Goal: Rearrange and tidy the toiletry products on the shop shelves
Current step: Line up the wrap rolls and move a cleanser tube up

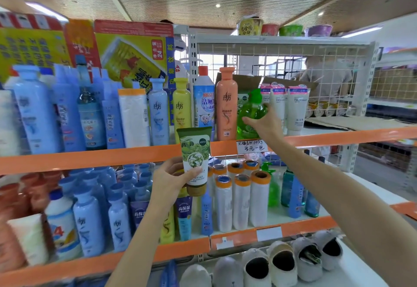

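Left hand (168, 181) holds green tube (195, 159) cap down, upright, in front of orange edge of upper shelf (90, 158); grip clamped on tube's lower half, thumb across label. Right hand (262, 123) reaches onto upper shelf, grip curled round green pump bottle (250, 115), which stands between orange bottle (226, 106) and white tubes (295, 108). Yellow bottle (181, 106) stands behind held tube. Lower shelf (234, 238): blue bottles (88, 221), white rolls (241, 203). Below: slippers (282, 264).
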